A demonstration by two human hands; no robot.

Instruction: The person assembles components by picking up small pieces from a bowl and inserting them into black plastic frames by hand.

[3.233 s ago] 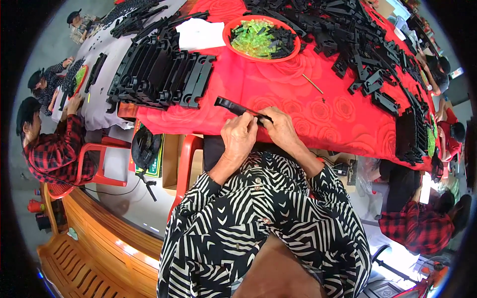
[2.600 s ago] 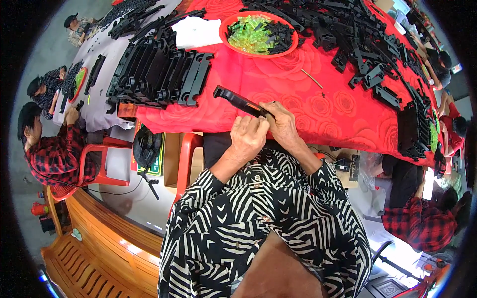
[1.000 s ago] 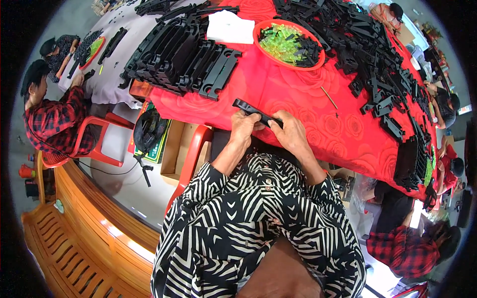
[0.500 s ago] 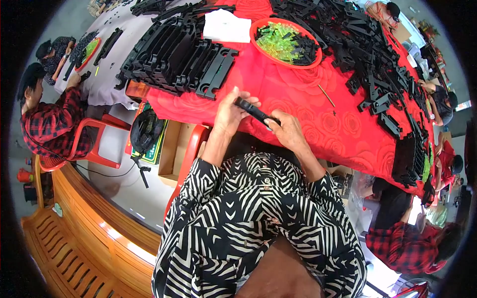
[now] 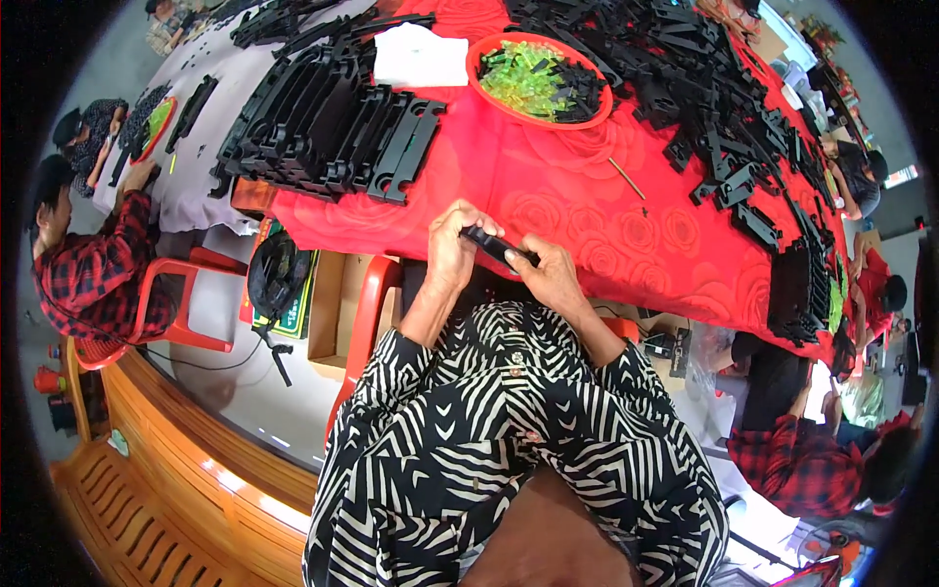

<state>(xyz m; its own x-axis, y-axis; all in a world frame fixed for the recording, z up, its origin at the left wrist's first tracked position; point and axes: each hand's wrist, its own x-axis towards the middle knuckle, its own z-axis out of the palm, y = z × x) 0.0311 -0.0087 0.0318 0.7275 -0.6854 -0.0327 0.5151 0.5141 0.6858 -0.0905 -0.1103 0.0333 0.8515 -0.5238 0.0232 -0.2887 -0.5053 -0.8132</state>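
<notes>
A long black plastic part (image 5: 496,246) is held slantwise between both hands, just off the front edge of the red tablecloth. My left hand (image 5: 453,247) has its fingers closed round the upper left end. Gripping the lower right end is my right hand (image 5: 550,273), its thumb lying along the top. The fingers cover both ends of the part, so small details on it cannot be made out. Beyond my left hand stand rows of stacked black plastic parts (image 5: 328,127). A red bowl (image 5: 591,121) with yellow-green translucent pieces (image 5: 518,78) and small black pieces sits farther off.
Loose black parts (image 5: 699,108) are heaped across the table's right side. A thin brown stick (image 5: 628,180) and a white sheet (image 5: 421,57) lie on the red cloth (image 5: 577,201). A red chair (image 5: 191,298) stands to the left. Other people sit around the tables.
Both hands have moved slightly lower and closer to me with the black part. My left fingers have curled further round its end. The view has shifted a little.
</notes>
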